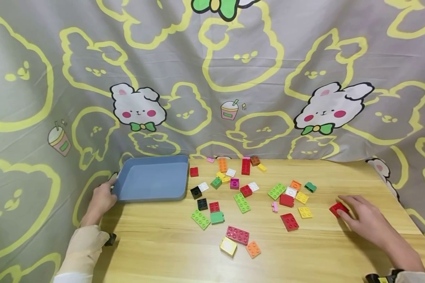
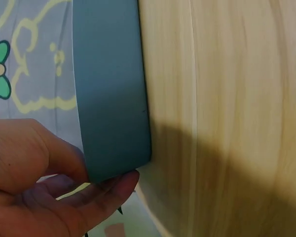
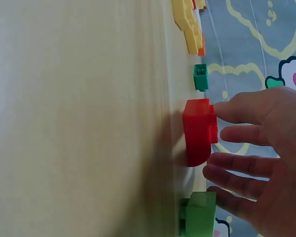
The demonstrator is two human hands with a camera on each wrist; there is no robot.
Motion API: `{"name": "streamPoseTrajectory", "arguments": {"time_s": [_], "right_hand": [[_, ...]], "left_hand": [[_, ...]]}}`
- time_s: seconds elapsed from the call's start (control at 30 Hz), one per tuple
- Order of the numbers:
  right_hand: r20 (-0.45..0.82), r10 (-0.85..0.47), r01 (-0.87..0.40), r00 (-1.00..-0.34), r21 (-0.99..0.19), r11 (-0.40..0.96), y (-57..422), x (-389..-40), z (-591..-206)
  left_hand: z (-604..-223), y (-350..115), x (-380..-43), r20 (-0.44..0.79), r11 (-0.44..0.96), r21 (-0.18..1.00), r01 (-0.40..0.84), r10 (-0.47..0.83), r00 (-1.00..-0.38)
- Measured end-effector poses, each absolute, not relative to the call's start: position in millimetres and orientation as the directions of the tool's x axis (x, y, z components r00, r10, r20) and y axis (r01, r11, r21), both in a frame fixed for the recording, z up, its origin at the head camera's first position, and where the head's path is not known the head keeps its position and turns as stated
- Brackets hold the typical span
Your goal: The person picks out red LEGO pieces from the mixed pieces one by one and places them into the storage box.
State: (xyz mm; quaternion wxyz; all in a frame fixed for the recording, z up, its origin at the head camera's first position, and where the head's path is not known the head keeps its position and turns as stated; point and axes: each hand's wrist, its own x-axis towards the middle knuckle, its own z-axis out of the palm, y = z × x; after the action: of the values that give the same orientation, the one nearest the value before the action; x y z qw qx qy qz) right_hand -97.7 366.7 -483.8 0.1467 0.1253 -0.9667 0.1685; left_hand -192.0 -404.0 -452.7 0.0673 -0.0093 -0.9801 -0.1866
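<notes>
At the tray's left side, my left hand [image 1: 102, 197] grips the blue-grey plastic tray [image 1: 177, 198]. In the left wrist view the thumb lies at the rim of the tray [image 2: 111, 89] and the fingers reach round its corner. Over on the right, my right hand [image 1: 364, 218] hovers about a red toy brick [image 1: 337, 208]. The right wrist view has the thumb tip right at the studs of the red brick [image 3: 197, 131], the other fingers loosely spread. A green brick [image 3: 201, 212] sits by the lower fingers, hidden under the hand in the head view.
Several loose bricks lie across the wooden table [image 1: 156, 243], among them a lime brick [image 1: 242, 203], a dark red brick [image 1: 237, 234] and a yellow brick [image 1: 305, 212]. A dark green brick [image 1: 310, 187] lies left of the right hand. A patterned curtain [image 1: 198, 129] borders the table behind.
</notes>
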Motion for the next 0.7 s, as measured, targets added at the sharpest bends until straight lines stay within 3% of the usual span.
{"name": "streamPoseTrajectory", "arguments": {"time_s": [0.37, 0.7], "right_hand": [[0.367, -0.229, -0.334, -0.901, -0.252, 0.908, 360, -102, -486], [0.306, -0.229, -0.316, -0.924, -0.275, 0.908, 359, -100, -489]], "left_hand": [[-453, -380, -186, 0.196, 0.949, 0.306, 0.079, 0.018, -0.980], [-452, -355, -189, 0.164, 0.903, 0.416, 0.108, 0.042, -0.985]]}}
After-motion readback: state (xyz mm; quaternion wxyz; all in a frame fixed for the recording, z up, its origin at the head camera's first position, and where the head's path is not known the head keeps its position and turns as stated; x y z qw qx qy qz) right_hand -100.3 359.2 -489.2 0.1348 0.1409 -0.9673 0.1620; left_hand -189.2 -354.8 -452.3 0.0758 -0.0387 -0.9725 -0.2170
